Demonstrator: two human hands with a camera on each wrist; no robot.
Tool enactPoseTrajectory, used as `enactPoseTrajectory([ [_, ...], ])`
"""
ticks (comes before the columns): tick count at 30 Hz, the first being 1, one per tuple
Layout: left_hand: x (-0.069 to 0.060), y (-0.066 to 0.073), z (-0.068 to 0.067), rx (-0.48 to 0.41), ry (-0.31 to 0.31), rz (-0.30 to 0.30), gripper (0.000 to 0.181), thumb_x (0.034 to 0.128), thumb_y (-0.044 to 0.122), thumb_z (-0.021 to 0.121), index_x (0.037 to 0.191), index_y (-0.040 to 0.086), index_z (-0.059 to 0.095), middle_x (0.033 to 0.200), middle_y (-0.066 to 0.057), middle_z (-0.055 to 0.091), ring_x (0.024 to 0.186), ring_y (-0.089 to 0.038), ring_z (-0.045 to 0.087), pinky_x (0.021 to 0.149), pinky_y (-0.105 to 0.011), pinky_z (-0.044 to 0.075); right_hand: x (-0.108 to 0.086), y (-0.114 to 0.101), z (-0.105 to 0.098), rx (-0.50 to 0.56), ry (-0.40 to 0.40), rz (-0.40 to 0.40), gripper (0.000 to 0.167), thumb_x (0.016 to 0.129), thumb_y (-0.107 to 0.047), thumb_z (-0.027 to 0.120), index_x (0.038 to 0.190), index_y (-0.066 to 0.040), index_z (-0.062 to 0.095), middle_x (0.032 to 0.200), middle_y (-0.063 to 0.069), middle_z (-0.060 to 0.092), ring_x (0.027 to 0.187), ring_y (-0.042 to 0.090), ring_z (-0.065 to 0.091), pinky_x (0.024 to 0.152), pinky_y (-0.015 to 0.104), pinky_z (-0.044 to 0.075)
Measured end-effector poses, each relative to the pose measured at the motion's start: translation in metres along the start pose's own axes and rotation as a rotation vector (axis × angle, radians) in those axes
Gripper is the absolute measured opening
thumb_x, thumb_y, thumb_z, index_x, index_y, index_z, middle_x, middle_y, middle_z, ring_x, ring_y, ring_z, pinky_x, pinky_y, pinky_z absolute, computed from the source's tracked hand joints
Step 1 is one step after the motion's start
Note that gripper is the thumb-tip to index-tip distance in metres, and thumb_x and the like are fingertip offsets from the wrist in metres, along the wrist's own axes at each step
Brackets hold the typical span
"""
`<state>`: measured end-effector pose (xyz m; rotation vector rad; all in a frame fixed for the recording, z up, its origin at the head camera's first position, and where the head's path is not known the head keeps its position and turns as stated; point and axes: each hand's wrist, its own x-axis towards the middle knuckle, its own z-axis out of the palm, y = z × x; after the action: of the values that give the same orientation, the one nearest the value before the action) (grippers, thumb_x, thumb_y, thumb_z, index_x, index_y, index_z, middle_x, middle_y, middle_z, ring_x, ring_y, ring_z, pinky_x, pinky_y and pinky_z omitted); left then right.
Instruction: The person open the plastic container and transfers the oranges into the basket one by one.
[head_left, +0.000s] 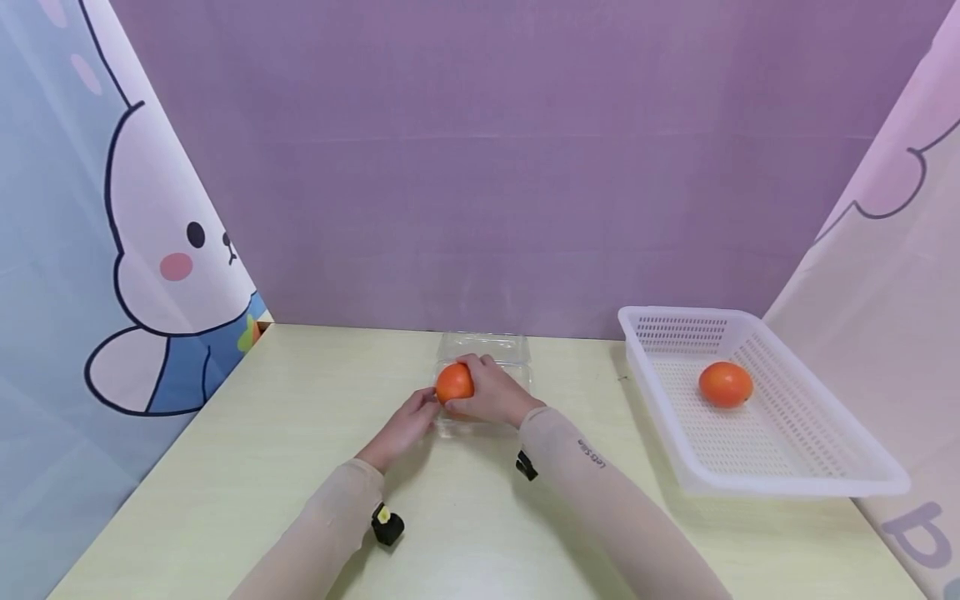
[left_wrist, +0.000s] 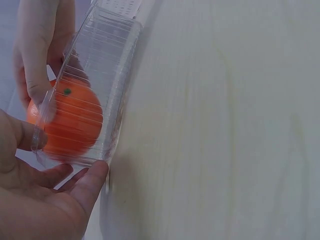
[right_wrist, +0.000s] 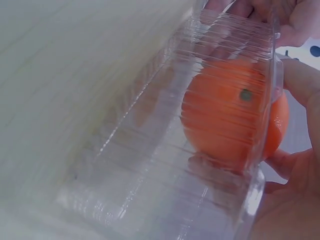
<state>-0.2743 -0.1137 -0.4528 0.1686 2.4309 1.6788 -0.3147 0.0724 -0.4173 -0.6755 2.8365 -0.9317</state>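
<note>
A clear ribbed plastic box (head_left: 517, 375) stands near the table's back edge with its lid raised behind it. My right hand (head_left: 491, 393) grips an orange (head_left: 454, 382) from above, fingers and thumb around its sides. Through the box wall in the right wrist view, the orange (right_wrist: 225, 112) shows inside one end, its green stem mark facing the camera. My left hand (head_left: 408, 425) holds that left end of the box. In the left wrist view, its thumb and fingers pinch the rim and lower corner of the clear box (left_wrist: 112, 60).
On the right of the table is a white perforated plastic basket (head_left: 795, 486), with another orange (head_left: 725, 384) lying inside. A purple cloth (head_left: 480, 167) hangs behind the pale table (head_left: 247, 450), and printed curtains flank both sides.
</note>
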Motion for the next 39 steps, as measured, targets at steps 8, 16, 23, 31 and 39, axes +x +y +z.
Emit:
enactPoseTrajectory([
  [8, -0.001, 0.000, 0.000, 0.028, 0.010, -0.005, 0.056, 0.1045, 0.025, 0.041, 0.150, -0.007, 0.033, 0.150, -0.028, 0.040, 0.125, -0.038, 0.053, 0.108, -0.052, 0.041, -0.003, -0.002, -0.004, 0.000, 0.013, -0.003, 0.072, 0.085, -0.039, 0.078, 0.145, -0.015, 0.045, 0.125, 0.009, 0.049, 0.105, 0.023, 0.058, 0.094, 0.041, 0.051],
  [16, -0.001, 0.000, 0.000, 0.025, 0.002, -0.023, 0.057, 0.1045, 0.025, 0.041, 0.152, -0.005, 0.031, 0.154, -0.027, 0.035, 0.129, -0.039, 0.051, 0.110, -0.052, 0.038, -0.010, -0.009, -0.010, -0.025, 0.027, 0.005, 0.074, 0.084, -0.038, 0.078, 0.146, -0.017, 0.044, 0.127, 0.008, 0.048, 0.104, 0.021, 0.058, 0.092, 0.039, 0.051],
  [23, -0.001, -0.001, 0.000, 0.033, 0.009, -0.013, 0.055, 0.1054, 0.024, 0.040, 0.151, -0.006, 0.032, 0.153, -0.028, 0.037, 0.128, -0.038, 0.052, 0.110, -0.052, 0.038, -0.013, -0.013, -0.017, -0.039, 0.038, -0.004, 0.077, 0.084, -0.039, 0.078, 0.148, -0.018, 0.041, 0.131, 0.008, 0.047, 0.107, 0.022, 0.057, 0.093, 0.040, 0.051],
  [31, -0.001, 0.000, 0.000, 0.037, 0.022, -0.007, 0.054, 0.1053, 0.022, 0.041, 0.151, -0.006, 0.034, 0.150, -0.030, 0.040, 0.122, -0.038, 0.056, 0.111, -0.051, 0.037, -0.018, -0.016, -0.030, -0.053, 0.085, -0.046, 0.077, 0.085, -0.037, 0.079, 0.149, -0.013, 0.043, 0.134, 0.011, 0.049, 0.110, 0.025, 0.058, 0.095, 0.042, 0.051],
  [39, -0.001, -0.001, 0.000, 0.026, 0.017, -0.031, 0.054, 0.1061, 0.024, 0.040, 0.152, -0.005, 0.032, 0.152, -0.030, 0.037, 0.127, -0.039, 0.052, 0.113, -0.051, 0.035, -0.023, -0.018, -0.040, -0.063, 0.107, -0.073, 0.074, 0.085, -0.036, 0.080, 0.147, -0.014, 0.045, 0.135, 0.009, 0.049, 0.111, 0.024, 0.058, 0.095, 0.042, 0.052],
])
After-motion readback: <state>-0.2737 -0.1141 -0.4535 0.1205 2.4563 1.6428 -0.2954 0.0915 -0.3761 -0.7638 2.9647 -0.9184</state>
